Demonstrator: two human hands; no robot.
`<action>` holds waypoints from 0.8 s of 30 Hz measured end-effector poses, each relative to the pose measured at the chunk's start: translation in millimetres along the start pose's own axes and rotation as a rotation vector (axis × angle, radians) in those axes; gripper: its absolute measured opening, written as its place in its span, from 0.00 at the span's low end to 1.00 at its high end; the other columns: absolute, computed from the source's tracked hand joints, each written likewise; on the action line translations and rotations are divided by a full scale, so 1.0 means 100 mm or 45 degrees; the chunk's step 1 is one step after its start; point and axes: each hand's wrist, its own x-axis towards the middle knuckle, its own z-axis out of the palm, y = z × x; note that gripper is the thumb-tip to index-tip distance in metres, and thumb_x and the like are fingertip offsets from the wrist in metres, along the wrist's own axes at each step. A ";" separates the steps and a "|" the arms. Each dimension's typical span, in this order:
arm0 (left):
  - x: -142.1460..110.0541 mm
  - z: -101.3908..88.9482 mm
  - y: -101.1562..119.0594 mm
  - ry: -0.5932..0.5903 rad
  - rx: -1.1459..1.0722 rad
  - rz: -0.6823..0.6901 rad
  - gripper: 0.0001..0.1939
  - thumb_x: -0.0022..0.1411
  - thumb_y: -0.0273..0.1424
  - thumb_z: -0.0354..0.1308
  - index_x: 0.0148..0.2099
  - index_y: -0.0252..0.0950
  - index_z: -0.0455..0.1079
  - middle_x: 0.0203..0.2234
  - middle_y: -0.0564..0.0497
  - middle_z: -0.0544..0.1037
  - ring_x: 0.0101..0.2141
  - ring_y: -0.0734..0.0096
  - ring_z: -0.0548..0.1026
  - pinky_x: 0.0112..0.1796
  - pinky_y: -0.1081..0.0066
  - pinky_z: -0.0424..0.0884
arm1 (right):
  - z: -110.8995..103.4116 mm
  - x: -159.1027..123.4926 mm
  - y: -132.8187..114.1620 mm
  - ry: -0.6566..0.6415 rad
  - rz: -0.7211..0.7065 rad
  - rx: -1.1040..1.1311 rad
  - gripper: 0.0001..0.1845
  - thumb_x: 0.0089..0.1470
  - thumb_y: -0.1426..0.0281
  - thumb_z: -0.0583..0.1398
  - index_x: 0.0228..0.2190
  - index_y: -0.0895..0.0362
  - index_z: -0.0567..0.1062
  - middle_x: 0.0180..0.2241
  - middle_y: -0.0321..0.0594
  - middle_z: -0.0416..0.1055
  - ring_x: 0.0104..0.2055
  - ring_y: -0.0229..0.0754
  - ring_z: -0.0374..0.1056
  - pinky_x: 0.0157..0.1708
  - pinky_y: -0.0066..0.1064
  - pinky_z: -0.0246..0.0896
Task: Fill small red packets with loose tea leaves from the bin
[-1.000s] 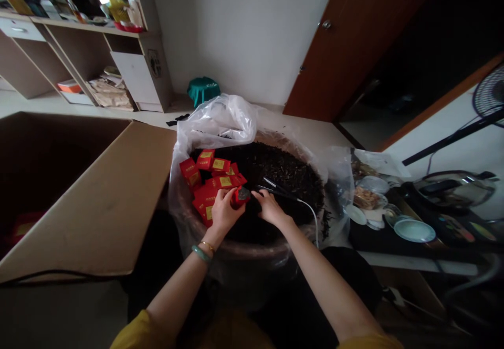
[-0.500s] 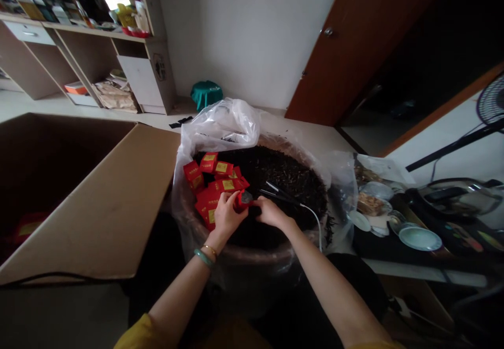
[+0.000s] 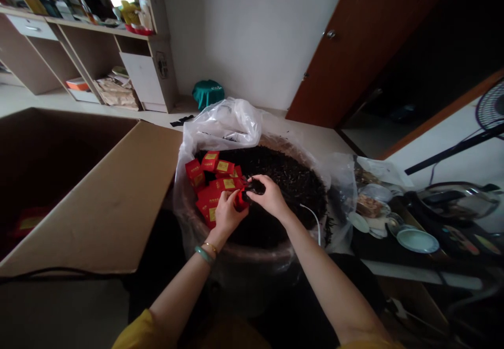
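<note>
My left hand (image 3: 228, 215) is closed around a small red packet (image 3: 238, 200), its mouth turned toward my right hand. My right hand (image 3: 270, 197) pinches a clump of dark dried leaves (image 3: 256, 186), which look like tea, right at the packet's mouth. Below both hands a wide round tub (image 3: 252, 255), lined with clear plastic, holds a mass of the same dark leaves (image 3: 291, 173). Several red packets with yellow labels (image 3: 214, 189) lie on the leaves at the left side. A white cord (image 3: 316, 218) runs over the tub's right rim; the tool it belongs to is mostly hidden by my right hand.
A large open cardboard box (image 3: 106, 197) stands close on the left, a red packet (image 3: 29, 223) inside. To the right, a low dark table carries a pale bowl (image 3: 418, 239) and a glass lid (image 3: 457, 199). A teal-covered object (image 3: 208, 94) stands by the wall.
My right hand has risen from the leaves and now brings a dark clump to the red packet. My left hand stays in place with the packet. The black corded tool is now mostly covered.
</note>
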 end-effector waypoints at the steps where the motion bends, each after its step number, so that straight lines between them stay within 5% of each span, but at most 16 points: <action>1: 0.00 0.00 0.00 -0.006 0.011 0.001 0.26 0.47 0.33 0.64 0.52 0.41 0.68 0.40 0.50 0.70 0.37 0.68 0.73 0.33 0.72 0.71 | 0.02 -0.02 -0.01 -0.030 -0.022 -0.008 0.17 0.41 0.72 0.63 0.37 0.55 0.74 0.40 0.41 0.71 0.45 0.45 0.67 0.51 0.40 0.60; 8: 0.00 0.02 -0.01 0.015 0.016 0.012 0.23 0.47 0.33 0.64 0.48 0.39 0.69 0.40 0.50 0.69 0.39 0.66 0.73 0.35 0.71 0.72 | -0.01 -0.10 0.01 -0.192 0.055 0.032 0.20 0.43 0.75 0.60 0.42 0.54 0.75 0.44 0.42 0.69 0.40 0.41 0.70 0.37 0.32 0.70; 12: 0.00 0.02 -0.01 0.000 0.028 0.006 0.24 0.47 0.33 0.64 0.49 0.39 0.68 0.40 0.49 0.69 0.39 0.66 0.73 0.35 0.71 0.72 | 0.03 -0.08 -0.07 -0.316 0.030 -0.277 0.15 0.47 0.78 0.58 0.37 0.55 0.77 0.37 0.41 0.74 0.40 0.43 0.70 0.45 0.36 0.66; 17: 0.00 0.00 0.01 -0.019 0.021 0.004 0.30 0.47 0.31 0.65 0.54 0.39 0.66 0.41 0.49 0.69 0.39 0.66 0.73 0.35 0.72 0.71 | 0.11 -0.02 -0.14 -0.482 0.046 -0.525 0.18 0.52 0.80 0.55 0.44 0.57 0.75 0.39 0.47 0.74 0.42 0.45 0.69 0.46 0.36 0.63; 21: 0.00 -0.02 0.02 0.024 0.033 -0.044 0.29 0.49 0.33 0.64 0.55 0.40 0.66 0.40 0.50 0.69 0.39 0.66 0.73 0.34 0.73 0.70 | 0.04 0.04 0.06 -0.371 0.013 -0.248 0.17 0.53 0.82 0.52 0.38 0.56 0.75 0.36 0.40 0.75 0.41 0.39 0.70 0.45 0.31 0.63; 24: 0.01 -0.02 0.02 0.054 -0.004 -0.064 0.27 0.49 0.33 0.64 0.53 0.41 0.68 0.39 0.50 0.69 0.36 0.69 0.73 0.32 0.74 0.70 | 0.01 0.02 0.34 -0.349 0.177 -0.300 0.16 0.52 0.81 0.53 0.39 0.57 0.74 0.37 0.41 0.75 0.41 0.40 0.71 0.45 0.32 0.63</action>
